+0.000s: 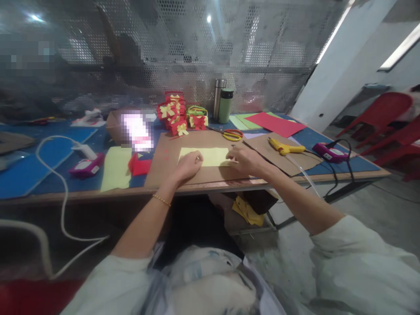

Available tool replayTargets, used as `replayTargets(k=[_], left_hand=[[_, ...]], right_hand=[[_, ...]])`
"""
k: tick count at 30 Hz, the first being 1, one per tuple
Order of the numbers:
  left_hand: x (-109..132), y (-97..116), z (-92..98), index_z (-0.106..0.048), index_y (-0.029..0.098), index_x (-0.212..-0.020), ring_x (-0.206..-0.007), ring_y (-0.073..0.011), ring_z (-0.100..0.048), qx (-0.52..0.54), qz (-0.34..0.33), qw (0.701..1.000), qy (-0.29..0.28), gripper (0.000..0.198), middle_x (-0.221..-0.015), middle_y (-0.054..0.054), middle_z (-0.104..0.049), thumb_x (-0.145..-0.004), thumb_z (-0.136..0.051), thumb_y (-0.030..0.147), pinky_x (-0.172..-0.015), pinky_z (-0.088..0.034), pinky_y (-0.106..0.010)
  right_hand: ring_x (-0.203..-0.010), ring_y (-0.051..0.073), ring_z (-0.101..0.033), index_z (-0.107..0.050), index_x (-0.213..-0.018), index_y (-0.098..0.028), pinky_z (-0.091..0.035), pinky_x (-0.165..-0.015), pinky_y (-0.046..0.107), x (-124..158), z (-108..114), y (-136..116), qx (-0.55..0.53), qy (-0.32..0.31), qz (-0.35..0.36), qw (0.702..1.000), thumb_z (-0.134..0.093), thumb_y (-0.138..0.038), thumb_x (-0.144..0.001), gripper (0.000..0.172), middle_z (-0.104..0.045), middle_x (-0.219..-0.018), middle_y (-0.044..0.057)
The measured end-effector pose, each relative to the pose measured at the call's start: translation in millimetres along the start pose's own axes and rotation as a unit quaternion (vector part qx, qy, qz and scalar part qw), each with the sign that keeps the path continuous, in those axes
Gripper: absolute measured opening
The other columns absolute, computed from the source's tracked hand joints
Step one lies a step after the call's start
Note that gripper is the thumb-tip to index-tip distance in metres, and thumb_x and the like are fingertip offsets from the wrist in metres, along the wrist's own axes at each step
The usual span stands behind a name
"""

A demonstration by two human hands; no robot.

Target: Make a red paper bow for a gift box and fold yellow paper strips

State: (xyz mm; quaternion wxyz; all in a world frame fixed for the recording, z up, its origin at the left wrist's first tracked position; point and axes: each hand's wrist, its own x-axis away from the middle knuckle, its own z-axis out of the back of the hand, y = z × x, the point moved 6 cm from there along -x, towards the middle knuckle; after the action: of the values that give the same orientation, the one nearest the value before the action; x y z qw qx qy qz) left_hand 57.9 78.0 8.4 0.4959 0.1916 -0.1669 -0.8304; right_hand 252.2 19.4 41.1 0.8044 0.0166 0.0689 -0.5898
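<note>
A pale yellow sheet of paper (pixel 215 157) lies flat on a brown cardboard sheet (pixel 170 175) in front of me. My left hand (pixel 190 164) rests at the paper's left end, fingers curled in and touching it. At the opposite end, my right hand (pixel 244 159) has its bent fingers and thumb closed at the paper's edge. Just beyond the right hand lie scissors (pixel 232 134) with red and yellow handles. To the left of the cardboard are a folded red paper piece (pixel 141 167) and another pale yellow sheet (pixel 116 168).
Red and yellow paper boxes with bows (pixel 173 111) stand at the back, beside a green bottle (pixel 225 107) and a steel flask (pixel 218 98). A yellow glue gun (pixel 287 148), its cord and a purple power socket (pixel 330 152) occupy the right. A lit phone (pixel 138 129) leans at left.
</note>
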Motion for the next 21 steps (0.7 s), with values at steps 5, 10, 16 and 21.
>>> replayTargets(k=[5,10,16,21], left_hand=[[4.5,4.4,0.8,-0.071,0.019,-0.101,-0.093,-0.0225,-0.063,-0.017,-0.040,0.998,0.033,0.021,-0.103,-0.008,-0.069,-0.087,-0.055,0.020,-0.086,-0.048,-0.035],[11.8,15.3,2.1,-0.076,0.020,-0.104,-0.112,-0.0291,-0.060,-0.075,-0.102,0.990,0.064,0.024,-0.116,-0.011,-0.067,-0.086,-0.062,0.026,-0.096,-0.044,-0.043],[12.2,20.9,-2.5,-0.076,0.021,-0.107,-0.113,-0.0280,-0.060,-0.101,-0.159,0.980,0.068,0.022,-0.116,-0.009,-0.071,-0.090,-0.063,0.025,-0.098,-0.038,-0.045],[24.1,22.1,-0.7,-0.076,0.020,-0.091,-0.103,-0.0280,-0.058,-0.177,-0.191,0.960,0.108,0.020,-0.104,-0.011,-0.069,-0.097,-0.057,0.024,-0.090,-0.036,-0.044]], right_hand=[[-0.099,0.025,-0.067,-0.077,-0.103,-0.010,-0.043,-0.079,0.029,-4.1,-17.1,-30.8,0.111,-0.047,0.060,0.991,-0.048,-0.010,-0.096,0.030,-0.074,-0.104,0.019],[-0.097,0.027,-0.069,-0.075,-0.105,-0.009,-0.042,-0.073,0.031,-4.7,-17.4,-33.4,0.151,-0.046,0.036,0.987,-0.046,-0.010,-0.098,0.031,-0.073,-0.101,0.020],[-0.091,0.026,-0.065,-0.075,-0.105,-0.010,-0.030,-0.065,0.033,-4.5,-23.5,-21.8,0.136,0.010,0.022,0.990,-0.044,-0.012,-0.100,0.031,-0.074,-0.102,0.019],[-0.085,0.022,-0.057,-0.074,-0.091,-0.014,-0.030,-0.067,0.033,7.9,-30.5,-15.0,0.083,0.105,0.071,0.988,-0.047,-0.015,-0.102,0.029,-0.073,-0.095,0.014]])
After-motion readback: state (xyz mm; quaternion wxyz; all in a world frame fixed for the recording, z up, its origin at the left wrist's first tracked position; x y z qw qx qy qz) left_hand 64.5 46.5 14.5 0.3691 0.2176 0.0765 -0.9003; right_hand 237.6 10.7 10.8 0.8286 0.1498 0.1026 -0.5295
